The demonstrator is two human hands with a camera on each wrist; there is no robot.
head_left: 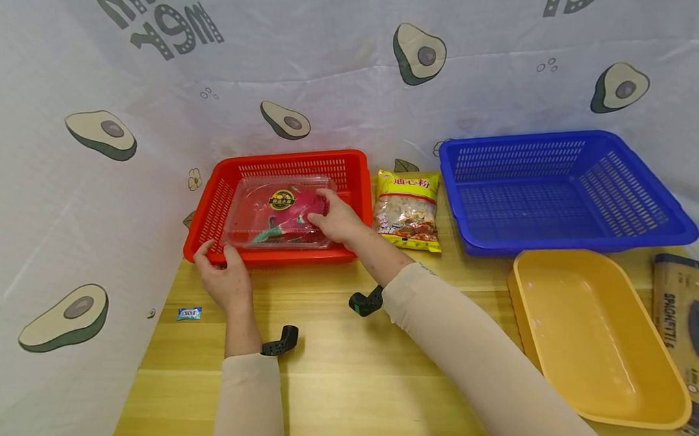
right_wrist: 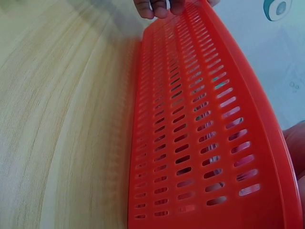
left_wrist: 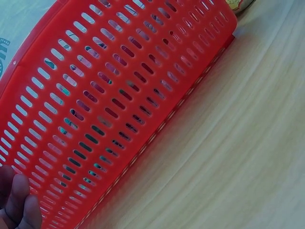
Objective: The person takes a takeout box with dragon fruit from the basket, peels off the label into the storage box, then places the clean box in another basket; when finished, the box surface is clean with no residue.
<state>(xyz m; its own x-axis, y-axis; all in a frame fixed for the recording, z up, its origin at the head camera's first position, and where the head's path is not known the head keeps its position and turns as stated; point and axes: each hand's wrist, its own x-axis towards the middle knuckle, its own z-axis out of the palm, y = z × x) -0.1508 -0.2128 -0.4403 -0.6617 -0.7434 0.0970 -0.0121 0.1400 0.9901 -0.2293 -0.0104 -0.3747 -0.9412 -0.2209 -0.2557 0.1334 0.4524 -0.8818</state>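
Observation:
A clear plastic clamshell box (head_left: 246, 213) with a dark round label sits in the red basket (head_left: 356, 172). Something pink with green tips, like a dragon fruit, shows through its lid. My right hand (head_left: 339, 220) rests on the right part of the lid, thumb and forefinger spread; its other fingers are hidden. With my left hand (head_left: 226, 278) I grip the basket's rim at the front left corner. Its fingers (right_wrist: 158, 7) lie against the outer wall in the right wrist view. The pink contents show through the slots of the basket wall (left_wrist: 112, 112) in the left wrist view.
A yellow bag of pasta (head_left: 408, 209) leans right of the red basket. Farther right stand a blue basket (head_left: 567, 242) and a yellow tub (head_left: 583, 338), with a spaghetti pack (head_left: 691, 333) at the edge. A small blue wrapper (head_left: 188, 313) lies at left.

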